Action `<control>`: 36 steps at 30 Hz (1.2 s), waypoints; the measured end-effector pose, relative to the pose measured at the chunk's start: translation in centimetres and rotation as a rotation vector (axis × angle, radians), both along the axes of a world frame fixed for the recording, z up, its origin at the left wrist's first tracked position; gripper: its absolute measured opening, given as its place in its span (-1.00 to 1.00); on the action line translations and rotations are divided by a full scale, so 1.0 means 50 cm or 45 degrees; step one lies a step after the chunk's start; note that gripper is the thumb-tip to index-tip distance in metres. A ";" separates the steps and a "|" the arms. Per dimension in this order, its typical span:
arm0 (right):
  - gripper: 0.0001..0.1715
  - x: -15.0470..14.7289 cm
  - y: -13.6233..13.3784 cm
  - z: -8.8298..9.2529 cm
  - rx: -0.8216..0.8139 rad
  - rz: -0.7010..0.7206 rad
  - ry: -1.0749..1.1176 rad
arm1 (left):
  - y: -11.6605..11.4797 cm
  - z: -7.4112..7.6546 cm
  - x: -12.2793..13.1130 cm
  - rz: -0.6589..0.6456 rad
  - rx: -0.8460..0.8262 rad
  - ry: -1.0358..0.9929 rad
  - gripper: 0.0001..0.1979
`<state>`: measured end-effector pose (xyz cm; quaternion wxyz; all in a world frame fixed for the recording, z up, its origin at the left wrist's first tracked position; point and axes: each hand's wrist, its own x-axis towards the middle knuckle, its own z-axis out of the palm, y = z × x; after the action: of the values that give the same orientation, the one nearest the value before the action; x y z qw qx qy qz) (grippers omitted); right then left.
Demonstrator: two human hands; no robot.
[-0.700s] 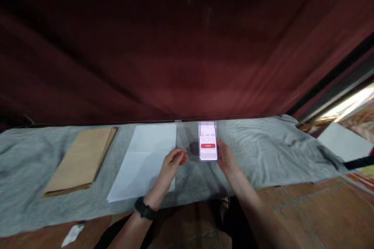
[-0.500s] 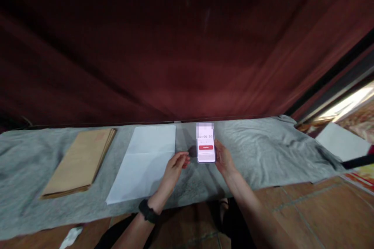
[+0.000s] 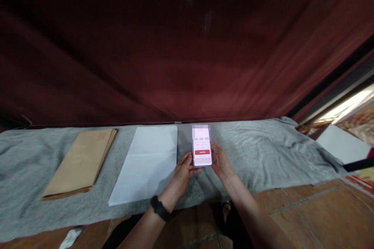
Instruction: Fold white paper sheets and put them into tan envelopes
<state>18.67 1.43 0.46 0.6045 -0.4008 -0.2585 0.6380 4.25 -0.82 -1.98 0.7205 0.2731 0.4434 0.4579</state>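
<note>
A smartphone (image 3: 202,146) with a lit screen is held upright between my two hands, over the grey cloth (image 3: 248,151). Its screen shows a timer at zero and a red button. My left hand (image 3: 184,168), with a black band on the wrist, grips the phone's lower left edge. On the opposite edge, my right hand (image 3: 221,160) is closed around the phone's lower right side. White paper (image 3: 146,163) with a crease across it lies flat just left of my left hand. Further left rests a stack of brown paper envelopes (image 3: 80,161).
A dark red curtain (image 3: 187,66) hangs behind the cloth-covered surface. To the right are a dark bar and a white panel (image 3: 343,144). Brown floor tiles (image 3: 306,210) show in front, with a crumpled white scrap (image 3: 71,238) at lower left.
My left hand has moved right and taken hold of the phone's left edge. With my right hand still on it, the phone has shifted slightly left and down.
</note>
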 end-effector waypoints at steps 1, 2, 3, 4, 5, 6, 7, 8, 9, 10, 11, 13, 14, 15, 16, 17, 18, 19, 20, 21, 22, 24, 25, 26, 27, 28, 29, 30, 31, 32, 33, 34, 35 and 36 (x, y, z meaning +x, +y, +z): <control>-0.75 -0.003 -0.002 0.000 -0.001 0.004 0.002 | 0.001 0.001 0.000 -0.005 -0.010 -0.004 -0.55; -0.75 -0.005 -0.003 0.000 -0.005 0.004 0.004 | 0.000 0.002 -0.001 -0.009 -0.010 -0.004 -0.54; -0.75 -0.007 -0.004 -0.002 -0.008 0.005 0.006 | 0.000 0.003 -0.001 -0.010 -0.002 -0.003 -0.53; -0.74 -0.009 -0.005 -0.003 -0.012 0.005 0.010 | -0.001 0.004 -0.002 -0.007 0.010 -0.003 -0.52; -0.73 -0.011 -0.005 -0.005 -0.017 0.003 0.013 | -0.002 0.005 -0.003 -0.003 0.024 -0.006 -0.51; -0.73 -0.013 -0.005 -0.006 -0.019 0.003 0.014 | -0.003 0.005 -0.003 -0.001 0.037 -0.010 -0.49; -0.73 -0.015 -0.004 -0.007 -0.018 0.003 0.012 | -0.003 0.005 -0.004 0.002 0.044 -0.013 -0.48; -0.74 -0.016 -0.003 -0.007 -0.016 0.005 0.005 | -0.003 0.004 -0.004 0.007 0.047 -0.011 -0.47; -0.74 -0.016 -0.002 -0.006 -0.013 0.009 -0.007 | -0.003 0.004 -0.005 0.012 0.047 -0.006 -0.46; -0.74 -0.017 -0.002 -0.005 -0.009 0.013 -0.020 | -0.002 0.003 -0.005 0.015 0.045 -0.001 -0.45; -0.73 -0.017 -0.001 -0.003 -0.005 0.019 -0.032 | -0.001 0.003 -0.006 0.015 0.045 0.001 -0.44; -0.72 -0.017 -0.001 0.002 -0.005 0.024 -0.049 | 0.002 0.002 -0.006 0.017 0.047 -0.004 -0.42; -0.70 -0.016 -0.001 0.004 -0.008 0.027 -0.055 | 0.003 0.001 -0.006 0.021 0.048 -0.008 -0.41; -0.69 -0.016 -0.002 0.006 -0.011 0.030 -0.060 | 0.004 0.000 -0.005 0.026 0.048 -0.008 -0.40; -0.68 -0.015 -0.002 0.008 -0.013 0.035 -0.065 | 0.006 -0.001 -0.005 0.033 0.050 -0.003 -0.40; -0.67 -0.014 -0.003 0.009 -0.015 0.041 -0.071 | 0.007 -0.003 -0.004 0.039 0.053 0.007 -0.39; -0.67 -0.013 -0.004 0.010 -0.018 0.046 -0.077 | 0.008 -0.004 -0.004 0.045 0.056 0.019 -0.39; -0.68 -0.012 -0.005 0.010 -0.021 0.050 -0.080 | 0.009 -0.006 -0.003 0.050 0.059 0.030 -0.39; -0.68 -0.010 -0.005 0.009 -0.025 0.056 -0.080 | 0.009 -0.008 -0.003 0.054 0.062 0.039 -0.39; -0.69 -0.008 -0.006 0.008 -0.029 0.065 -0.075 | 0.009 -0.009 -0.002 0.053 0.065 0.046 -0.40; -0.69 -0.006 -0.007 0.006 -0.035 0.072 -0.064 | 0.009 -0.010 -0.001 0.050 0.068 0.052 -0.41; -0.68 -0.001 -0.008 0.001 -0.043 0.063 -0.034 | 0.007 -0.009 0.003 0.029 0.069 0.061 -0.42; -0.67 0.002 -0.009 -0.002 -0.046 0.049 -0.021 | 0.005 -0.008 0.005 0.012 0.073 0.068 -0.43; -0.67 0.004 -0.009 -0.006 -0.049 0.029 -0.012 | 0.004 -0.006 0.007 -0.010 0.079 0.084 -0.46; -0.68 0.007 -0.009 -0.009 -0.052 0.012 -0.008 | 0.004 -0.003 0.010 -0.032 0.090 0.115 -0.48; -0.70 0.010 -0.009 -0.013 -0.055 -0.004 -0.006 | 0.005 0.001 0.012 -0.049 0.104 0.162 -0.52; -0.73 0.013 -0.009 -0.017 -0.058 -0.015 -0.002 | 0.006 0.007 0.012 -0.050 0.122 0.221 -0.56; -0.76 0.015 -0.009 -0.021 -0.065 -0.030 0.006 | 0.009 0.015 0.012 -0.032 0.146 0.289 -0.61; -0.78 0.018 -0.008 -0.024 -0.078 -0.047 0.014 | 0.012 0.027 0.008 0.009 0.177 0.355 -0.65; -0.80 0.022 -0.007 -0.027 -0.097 -0.064 0.020 | 0.013 0.044 0.002 0.082 0.222 0.410 -0.67; -0.81 0.025 -0.007 -0.030 -0.122 -0.080 0.024 | 0.013 0.067 -0.007 0.152 0.291 0.452 -0.69; -0.81 0.030 -0.006 -0.032 -0.148 -0.093 0.024 | 0.010 0.096 -0.020 0.223 0.378 0.481 -0.72; -0.81 0.035 -0.005 -0.034 -0.173 -0.099 0.021 | 0.003 0.131 -0.036 0.321 0.482 0.522 -0.75; -0.82 0.041 -0.003 -0.036 -0.192 -0.103 0.018 | -0.008 0.169 -0.054 0.401 0.607 0.581 -0.75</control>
<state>20.70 1.27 -1.33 0.5997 -0.4508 -0.1891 0.6335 1.58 -1.20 6.49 0.4398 0.4568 0.5101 0.5811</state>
